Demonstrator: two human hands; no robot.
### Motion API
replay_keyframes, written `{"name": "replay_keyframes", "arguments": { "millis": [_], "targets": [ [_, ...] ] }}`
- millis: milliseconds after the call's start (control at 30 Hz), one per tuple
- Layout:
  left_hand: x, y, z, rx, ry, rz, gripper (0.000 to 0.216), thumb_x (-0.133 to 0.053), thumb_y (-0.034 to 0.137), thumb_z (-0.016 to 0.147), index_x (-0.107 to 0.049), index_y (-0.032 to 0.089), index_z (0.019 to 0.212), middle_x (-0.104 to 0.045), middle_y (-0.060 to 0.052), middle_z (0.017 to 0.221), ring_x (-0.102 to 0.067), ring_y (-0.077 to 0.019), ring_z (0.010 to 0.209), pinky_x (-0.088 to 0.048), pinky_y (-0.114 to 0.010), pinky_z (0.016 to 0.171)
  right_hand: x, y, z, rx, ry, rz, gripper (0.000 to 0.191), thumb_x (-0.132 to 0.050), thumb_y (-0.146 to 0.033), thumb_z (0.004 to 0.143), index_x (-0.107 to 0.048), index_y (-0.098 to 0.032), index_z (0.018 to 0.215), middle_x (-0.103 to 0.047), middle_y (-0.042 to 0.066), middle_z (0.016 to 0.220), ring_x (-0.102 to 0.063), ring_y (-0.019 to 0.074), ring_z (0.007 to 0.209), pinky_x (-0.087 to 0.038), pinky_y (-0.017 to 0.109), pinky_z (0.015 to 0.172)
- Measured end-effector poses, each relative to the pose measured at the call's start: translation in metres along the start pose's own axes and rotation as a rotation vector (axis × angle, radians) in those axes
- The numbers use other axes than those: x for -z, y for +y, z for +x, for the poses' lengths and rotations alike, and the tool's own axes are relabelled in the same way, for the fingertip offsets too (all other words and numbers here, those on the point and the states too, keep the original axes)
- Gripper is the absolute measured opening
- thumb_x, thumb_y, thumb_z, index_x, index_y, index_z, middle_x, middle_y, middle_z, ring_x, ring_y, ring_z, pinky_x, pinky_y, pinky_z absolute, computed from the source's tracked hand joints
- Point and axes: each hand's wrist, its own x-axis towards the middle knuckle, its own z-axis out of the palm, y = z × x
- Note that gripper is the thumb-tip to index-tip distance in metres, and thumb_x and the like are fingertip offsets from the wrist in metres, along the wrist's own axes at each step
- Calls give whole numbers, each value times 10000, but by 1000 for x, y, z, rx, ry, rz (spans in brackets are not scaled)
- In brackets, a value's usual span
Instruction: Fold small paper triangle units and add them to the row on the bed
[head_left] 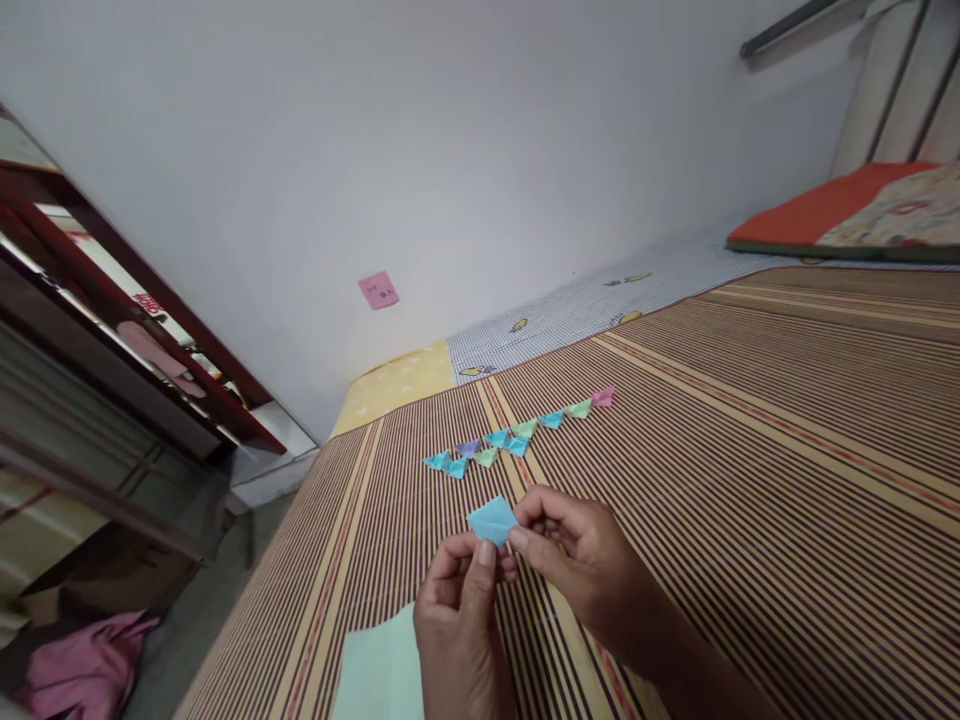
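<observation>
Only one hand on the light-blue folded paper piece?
No, the left hand and the right hand both hold the light-blue folded paper piece with thumb and fingers.

A white wall point(480, 150) fills the upper middle of the frame, with a pink note point(378, 290) bearing dark handwriting on it, left of centre. A striped mat point(712, 450) spreads across the centre and right. Along its far edge lie a yellow cloth point(397, 388) and, right of that, a finely patterned pale cloth point(547, 330) with yellow motifs. An orange cushion point(802, 212) with a printed section sits at the right edge, below a dark bar point(787, 28) in the upper right. A dark red frame point(112, 240) slants down the left side; a crumpled pink cloth point(94, 665) lies lower left.
</observation>
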Motion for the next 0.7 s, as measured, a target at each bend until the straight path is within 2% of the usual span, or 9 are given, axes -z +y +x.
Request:
{"name": "replay_keyframes", "arguments": {
  "millis": [167,367,533,633,700],
  "targets": [
    [5,-3,4,-17,-52,51,273,-850,378,707,-667,182,762,-696,-7,676,-644,-142,667,-530,-236,679,-1,2,0,-22,-7,85,117,-588,-213,905,-668,-167,834,-651,9,719,-615,154,677,-506,278,658],
    [12,12,2,-113,-20,239,375,-813,397,753,-711,191,1049,-694,5,644,-673,-151,655,-552,-243,680,9,6,0,201,71,-379,147,-567,-159,936,-653,-193,822,-601,5,771,-556,152,708,-414,277,633],
    [12,16,2,-96,-29,241,378,-836,423,705,-753,181,984,-765,-60,746,-712,-197,689,-598,-304,685,13,13,0,395,7,-489,204,-475,-117,987,-659,-188,933,-632,42,847,-614,170,792,-468,284,696],
    [8,13,1,-124,8,216,308,-842,408,696,-762,182,890,-764,-56,724,-709,-191,675,-595,-289,673,11,15,0,466,-22,-506,232,-458,-96,990,-674,-182,992,-661,55,861,-641,174,814,-498,284,721],
    [7,13,1,-157,-8,194,273,-842,404,697,-760,182,835,-756,-49,698,-701,-181,660,-584,-267,662,9,13,-1,479,6,-495,234,-472,-84,978,-680,-183,1019,-683,55,866,-659,174,823,-513,284,734]
  ]
}}
